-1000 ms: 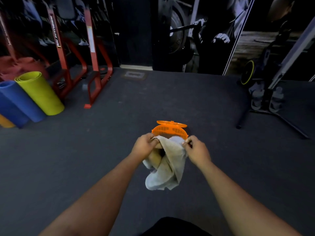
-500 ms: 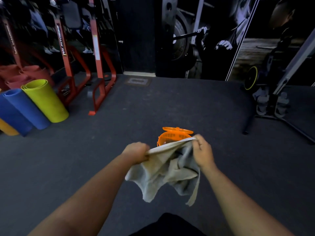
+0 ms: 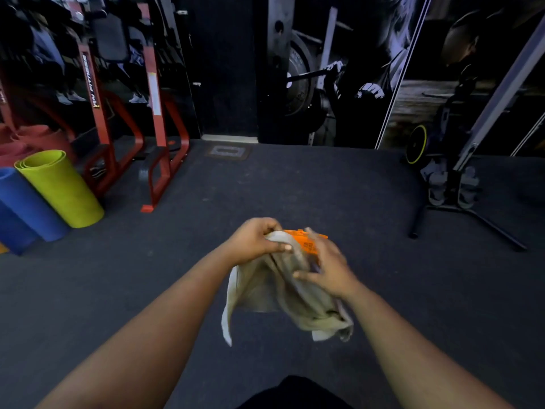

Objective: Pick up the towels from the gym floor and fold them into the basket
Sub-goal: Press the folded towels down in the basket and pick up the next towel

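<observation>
A pale grey-beige towel hangs bunched in mid-air in front of me, above the dark gym floor. My left hand grips its upper edge with the fingers closed over the cloth. My right hand is slightly blurred and lies against the towel's right side, fingers partly spread; the cloth drapes beneath its wrist. Only a strip of the orange plastic basket shows between my two hands. The towel and hands hide the rest of it.
Rolled yoga mats, yellow-green and blue, lie at the left. A red steel rack stands behind them. An exercise machine with black floor legs occupies the right. A dark mural wall closes the back.
The towel was stretched wide between both hands; now my hands have come together and it hangs folded and bunched. My right hand has shifted down onto its side.
</observation>
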The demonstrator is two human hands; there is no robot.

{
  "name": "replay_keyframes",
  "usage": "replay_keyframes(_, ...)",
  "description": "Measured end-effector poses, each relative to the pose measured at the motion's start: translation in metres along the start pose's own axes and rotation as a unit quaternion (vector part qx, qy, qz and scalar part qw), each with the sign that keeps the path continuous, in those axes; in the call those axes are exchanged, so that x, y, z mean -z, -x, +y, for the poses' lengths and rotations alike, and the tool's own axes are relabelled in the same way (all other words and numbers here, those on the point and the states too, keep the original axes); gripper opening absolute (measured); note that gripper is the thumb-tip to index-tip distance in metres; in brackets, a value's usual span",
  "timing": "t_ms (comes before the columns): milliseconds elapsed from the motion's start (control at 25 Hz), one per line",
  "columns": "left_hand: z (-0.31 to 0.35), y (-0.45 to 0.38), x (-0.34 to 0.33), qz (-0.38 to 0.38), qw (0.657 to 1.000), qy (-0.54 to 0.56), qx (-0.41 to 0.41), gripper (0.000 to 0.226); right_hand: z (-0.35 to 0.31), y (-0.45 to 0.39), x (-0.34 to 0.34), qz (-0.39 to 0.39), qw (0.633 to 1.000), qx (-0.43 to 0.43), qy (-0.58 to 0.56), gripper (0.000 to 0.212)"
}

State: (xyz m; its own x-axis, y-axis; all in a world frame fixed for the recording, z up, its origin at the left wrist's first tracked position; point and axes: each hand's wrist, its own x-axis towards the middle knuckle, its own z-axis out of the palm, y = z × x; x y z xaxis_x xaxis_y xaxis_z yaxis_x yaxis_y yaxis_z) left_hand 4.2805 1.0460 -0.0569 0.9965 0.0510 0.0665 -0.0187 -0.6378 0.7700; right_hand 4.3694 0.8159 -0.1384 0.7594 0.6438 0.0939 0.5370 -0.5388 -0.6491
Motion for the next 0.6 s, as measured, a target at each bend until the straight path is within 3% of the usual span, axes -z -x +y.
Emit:
replay_keyframes(40,0.01,-0.005,-0.003,-0.026,1.0,-0.005,-0.012,0.023,-0.008,-0.004,-0.011,-0.057,0.997,0.013,-0.045,0.076)
replay_keyframes(120,0.006,-0.007,-0.006,-0.041,0.997,-0.068,0.003,0.025,-0.017,-0.003,-0.018,-0.036,0.993,0.012,-0.111,0.034)
replay_keyframes(240,-0.033,0.012,0.001,-0.085,0.953,-0.281,0.074,0.022,-0.018,0.002,-0.004,0.069,0.976,0.007,-0.208,0.021)
replay_keyframes(280,-0.048,0.022,0.004,-0.085,0.95,-0.282,0.101,0.018,-0.012,0.002,0.001,0.089,0.966,-0.005,-0.241,0.02)
replay_keyframes(360,-0.062,0.038,0.003,-0.021,0.985,-0.1,0.138,0.013,-0.01,0.007,0.012,0.079,0.948,-0.031,-0.307,0.011)
replay_keyframes(440,-0.051,0.04,-0.004,0.066,0.985,0.099,0.125,0.014,-0.019,0.008,0.02,0.002,0.929,-0.044,-0.368,0.009)
replay_keyframes(520,-0.039,0.027,-0.011,0.084,0.983,0.147,0.072,0.016,-0.033,0.003,0.025,-0.088,0.909,-0.085,-0.399,0.031)
replay_keyframes(600,-0.028,0.015,-0.017,0.071,0.991,0.106,0.042,0.016,-0.042,-0.003,0.027,-0.162,0.933,-0.091,-0.308,0.034)
